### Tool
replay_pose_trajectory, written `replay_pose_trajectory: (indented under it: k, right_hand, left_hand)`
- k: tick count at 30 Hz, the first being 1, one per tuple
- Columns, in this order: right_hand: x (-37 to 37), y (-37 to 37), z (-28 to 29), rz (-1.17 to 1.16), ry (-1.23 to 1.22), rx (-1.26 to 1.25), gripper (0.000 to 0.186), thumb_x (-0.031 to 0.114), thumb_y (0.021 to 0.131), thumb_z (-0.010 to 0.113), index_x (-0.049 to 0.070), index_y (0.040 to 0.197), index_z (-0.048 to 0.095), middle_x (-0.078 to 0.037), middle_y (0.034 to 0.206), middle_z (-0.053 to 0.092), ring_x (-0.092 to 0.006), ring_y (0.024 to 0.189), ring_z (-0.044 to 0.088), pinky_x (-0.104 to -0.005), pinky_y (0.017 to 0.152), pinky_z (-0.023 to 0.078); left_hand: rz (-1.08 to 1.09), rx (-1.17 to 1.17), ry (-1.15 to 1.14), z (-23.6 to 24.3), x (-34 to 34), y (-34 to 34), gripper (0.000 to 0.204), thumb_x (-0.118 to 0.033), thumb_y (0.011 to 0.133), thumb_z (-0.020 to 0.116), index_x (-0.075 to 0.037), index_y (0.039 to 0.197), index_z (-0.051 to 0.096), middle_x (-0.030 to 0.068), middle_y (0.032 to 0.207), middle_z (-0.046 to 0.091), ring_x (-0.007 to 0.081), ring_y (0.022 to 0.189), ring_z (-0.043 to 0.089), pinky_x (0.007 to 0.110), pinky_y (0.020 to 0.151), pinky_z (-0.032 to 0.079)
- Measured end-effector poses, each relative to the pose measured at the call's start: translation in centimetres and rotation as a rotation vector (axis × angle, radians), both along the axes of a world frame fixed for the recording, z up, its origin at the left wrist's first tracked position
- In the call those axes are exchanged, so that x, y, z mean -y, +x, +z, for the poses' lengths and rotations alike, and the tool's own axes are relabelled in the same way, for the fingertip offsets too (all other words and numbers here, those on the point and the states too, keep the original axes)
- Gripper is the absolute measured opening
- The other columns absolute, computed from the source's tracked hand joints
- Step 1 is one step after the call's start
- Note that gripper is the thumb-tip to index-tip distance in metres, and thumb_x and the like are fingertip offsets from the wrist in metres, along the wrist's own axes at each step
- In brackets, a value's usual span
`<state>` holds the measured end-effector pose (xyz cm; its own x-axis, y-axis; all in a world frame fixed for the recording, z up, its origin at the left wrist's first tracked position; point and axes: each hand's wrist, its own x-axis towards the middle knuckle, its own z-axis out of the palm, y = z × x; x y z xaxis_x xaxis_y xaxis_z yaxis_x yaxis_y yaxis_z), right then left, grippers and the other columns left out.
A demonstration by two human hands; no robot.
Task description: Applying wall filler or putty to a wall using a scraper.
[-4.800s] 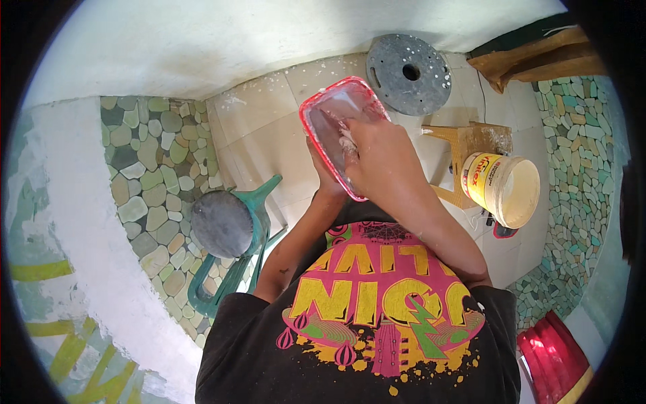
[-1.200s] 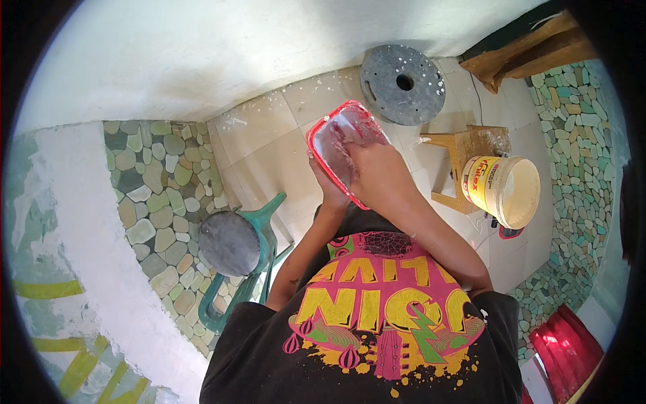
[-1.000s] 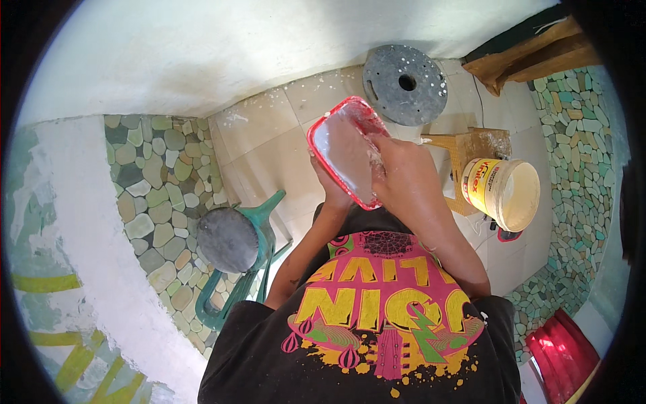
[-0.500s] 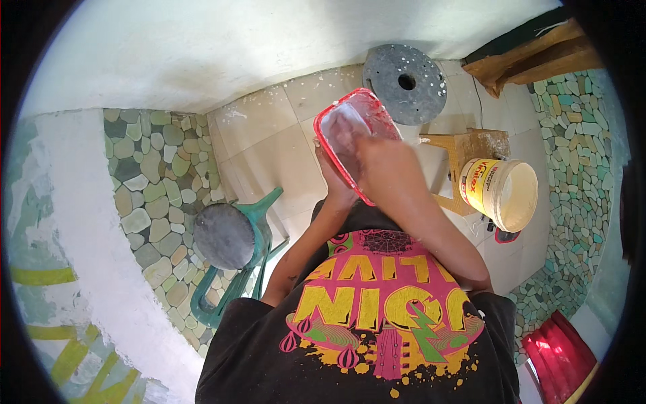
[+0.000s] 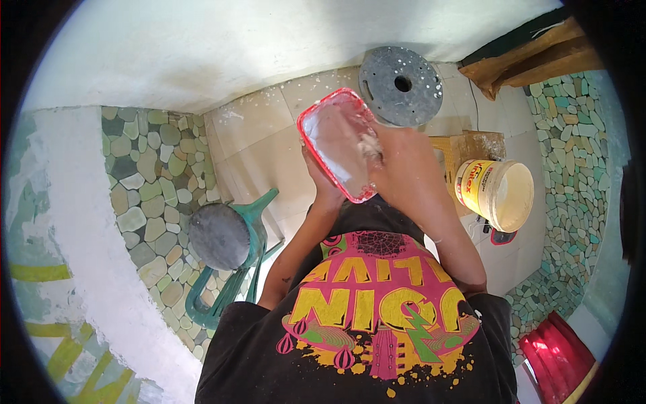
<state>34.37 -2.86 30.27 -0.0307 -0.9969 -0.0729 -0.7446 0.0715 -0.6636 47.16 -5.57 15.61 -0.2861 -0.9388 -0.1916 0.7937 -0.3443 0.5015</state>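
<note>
"Over the tiled floor (image 5: pixel 245 168), one tub (image 5: pixel 312 125) with a red rim is up in the air, just beyond the black shirt (image 5: pixel 242 350), and two hands are on the job! Talk us through them."

"Left hand (image 5: pixel 323 183) first: clamped on the tub's outer side, from below, some fingers tucked out of sight. Right hand (image 5: pixel 402 161) reaches over the right side of the rim, smeared whitish at its tips; whether those fingers are together or apart, I cannot tell."

"And inside the tub?"

"One pool of pale paste (image 5: pixel 340 149), wet and shiny, spread across it!"

"Count the surroundings for us!"

"One grey disc (image 5: pixel 385 99), speckled white, near the wall. On the right, one yellowish stool (image 5: pixel 479 143) and one bucket (image 5: pixel 479 185), overlapping in view; touching or not, I can't say."

"And on the left?"

"One green chair (image 5: pixel 254 212) with one dark round slab (image 5: pixel 219 236) against it in view. Lower right, one red cloth (image 5: pixel 553 353). Two strips of pebble floor (image 5: pixel 151 209), one each side!"
</note>
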Motion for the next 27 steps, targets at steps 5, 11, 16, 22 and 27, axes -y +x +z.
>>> replay_pose_trajectory:
  k: [5, 11, 16, 22, 27]
  right_hand:
    - [0.0, 1.1, -1.6, -0.022, 0.016, 0.065, 0.02, 0.007, 0.075, 0.062, -0.004, 0.093, 0.063, -0.027, 0.081, 0.065, -0.0461, 0.082, 0.062, -0.0533, 0.076, 0.048]
    - [-0.7, 1.7, -0.8, -0.023, 0.091, -0.085, 0.024, 0.012, 0.077, 0.064, -0.004, 0.094, 0.063, -0.026, 0.08, 0.065, -0.0445, 0.08, 0.063, -0.0527, 0.075, 0.049]
    - [-1.2, 1.8, 1.3, -0.02, 0.087, -0.082, 0.038, 0.022, 0.083, 0.067, -0.001, 0.112, 0.059, -0.024, 0.08, 0.066, -0.0435, 0.08, 0.063, -0.052, 0.072, 0.049]
    - [-3.2, -2.1, 2.6, -0.134, -0.09, 0.081, 0.038, 0.028, 0.083, 0.071, 0.004, 0.113, 0.063, -0.021, 0.088, 0.067, -0.0426, 0.083, 0.063, -0.0444, 0.073, 0.051]
    - [-4.3, -3.8, -3.3, -0.087, -0.121, 0.208, 0.032, 0.024, 0.084, 0.071, 0.005, 0.108, 0.066, -0.019, 0.084, 0.066, -0.0364, 0.08, 0.065, -0.0408, 0.074, 0.051]
  left_hand:
    - [-0.003, 0.119, -0.032, 0.6, -1.0, -0.1, 0.06, -0.05, 0.101, 0.028, -0.009, 0.144, 0.04, 0.0096, 0.143, 0.048, 0.0269, 0.132, 0.045, 0.042, 0.114, 0.032]
    - [0.026, 0.068, 0.049, 1.4, -1.0, 0.5, 0.064, -0.052, 0.1, 0.026, -0.008, 0.146, 0.037, 0.0099, 0.146, 0.044, 0.0275, 0.135, 0.042, 0.042, 0.115, 0.03]
    - [0.023, 0.092, -0.001, 0.8, -0.9, 1.4, 0.07, -0.057, 0.1, 0.023, -0.008, 0.149, 0.033, 0.0096, 0.15, 0.041, 0.0278, 0.137, 0.04, 0.042, 0.116, 0.029]
    - [-0.272, -0.517, 0.042, 0.6, -0.5, 3.5, 0.058, -0.056, 0.098, 0.038, -0.016, 0.14, 0.046, 0.0092, 0.125, 0.058, 0.0289, 0.112, 0.057, 0.048, 0.096, 0.046]
    - [-0.196, -0.03, -0.019, -0.7, -0.9, 2.8, 0.065, -0.055, 0.098, 0.036, -0.015, 0.149, 0.035, 0.0104, 0.142, 0.049, 0.037, 0.126, 0.051, 0.054, 0.105, 0.041]
